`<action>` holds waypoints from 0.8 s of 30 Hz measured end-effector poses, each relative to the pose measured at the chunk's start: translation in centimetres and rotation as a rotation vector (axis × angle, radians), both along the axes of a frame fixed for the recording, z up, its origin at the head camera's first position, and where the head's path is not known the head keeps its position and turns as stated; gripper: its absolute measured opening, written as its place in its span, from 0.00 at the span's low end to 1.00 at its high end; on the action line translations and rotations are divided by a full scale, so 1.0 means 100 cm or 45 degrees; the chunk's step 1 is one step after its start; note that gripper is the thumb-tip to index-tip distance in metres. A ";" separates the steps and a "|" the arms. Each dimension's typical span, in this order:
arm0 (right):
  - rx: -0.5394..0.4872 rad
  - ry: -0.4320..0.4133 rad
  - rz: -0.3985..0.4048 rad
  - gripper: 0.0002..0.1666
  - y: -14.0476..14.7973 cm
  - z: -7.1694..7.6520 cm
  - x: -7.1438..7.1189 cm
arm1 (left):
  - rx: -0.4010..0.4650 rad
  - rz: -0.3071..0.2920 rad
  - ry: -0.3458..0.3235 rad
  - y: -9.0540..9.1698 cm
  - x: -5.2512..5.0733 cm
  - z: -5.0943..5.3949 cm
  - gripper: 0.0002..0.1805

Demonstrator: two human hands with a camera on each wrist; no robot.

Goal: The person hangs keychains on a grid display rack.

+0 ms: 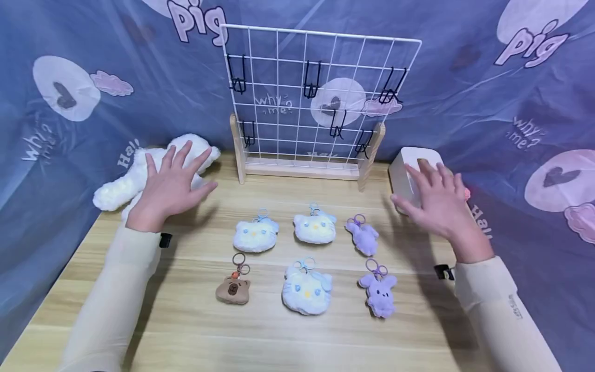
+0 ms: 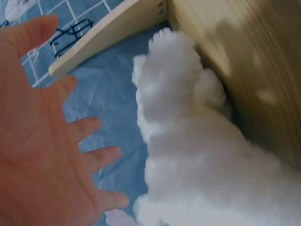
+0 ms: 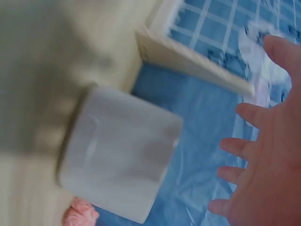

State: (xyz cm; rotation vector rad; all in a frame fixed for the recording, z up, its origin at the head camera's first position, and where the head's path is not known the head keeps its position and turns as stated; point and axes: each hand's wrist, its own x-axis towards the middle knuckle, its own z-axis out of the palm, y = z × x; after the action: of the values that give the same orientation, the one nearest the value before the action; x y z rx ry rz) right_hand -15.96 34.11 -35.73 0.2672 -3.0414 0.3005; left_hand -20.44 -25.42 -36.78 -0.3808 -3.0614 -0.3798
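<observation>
Six keychains (image 1: pixel 307 292), two spread hands (image 1: pixel 171 187) (image 1: pixel 439 206) aloft

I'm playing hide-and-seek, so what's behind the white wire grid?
Blue cloth with a printed pink cloud shows through the wire grid. Anything directly behind its wooden bar is covered.

White plush (image 1: pixel 136 178) partly behind left hand (image 1: pixel 171 187)
</observation>
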 end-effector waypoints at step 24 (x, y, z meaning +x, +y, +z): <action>-0.575 -0.370 0.037 0.33 -0.036 -0.040 0.088 | 0.933 0.069 -0.073 0.034 -0.073 -0.022 0.36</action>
State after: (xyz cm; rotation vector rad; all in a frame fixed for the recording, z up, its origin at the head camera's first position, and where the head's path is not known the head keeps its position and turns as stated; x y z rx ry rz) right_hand -7.18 30.48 -39.74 0.2529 -3.1231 1.0948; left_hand -27.78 -21.99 -38.98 -0.2424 -2.7002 -1.4438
